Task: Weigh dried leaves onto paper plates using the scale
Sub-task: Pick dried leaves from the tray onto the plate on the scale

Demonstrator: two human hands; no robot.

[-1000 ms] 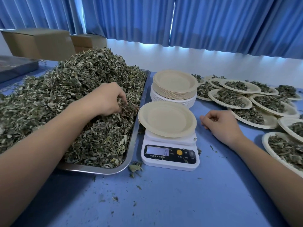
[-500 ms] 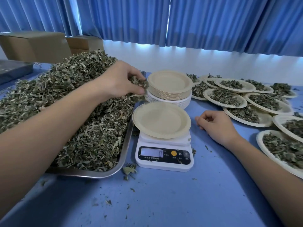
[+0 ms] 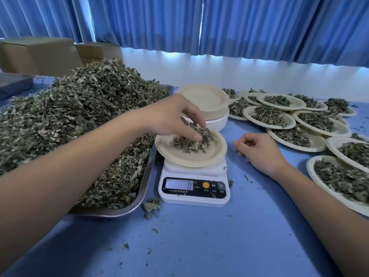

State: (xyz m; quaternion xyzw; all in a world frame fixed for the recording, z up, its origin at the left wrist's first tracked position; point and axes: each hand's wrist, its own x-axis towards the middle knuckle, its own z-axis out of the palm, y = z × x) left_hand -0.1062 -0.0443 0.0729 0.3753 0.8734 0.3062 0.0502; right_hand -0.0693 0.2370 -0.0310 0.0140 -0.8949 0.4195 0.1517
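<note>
Left hand [image 3: 175, 116] pinches a clump of dried leaves [image 3: 189, 143]: crumpled, grey-green, heaped mid paper plate [image 3: 199, 157] atop scale [image 3: 194, 196]. Display [image 3: 179, 184] reads 0. Right hand [image 3: 259, 150] loosely curled, empty, on table [image 3: 199, 246] at plate's 3 o'clock. Bulk pile [image 3: 79, 116] at 9 o'clock.

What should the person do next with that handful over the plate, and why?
Probably let go and lift the left hand clear: it holds the leaves down on the plate, and the scale shows 0, so a true reading likely needs the hand off.
</note>
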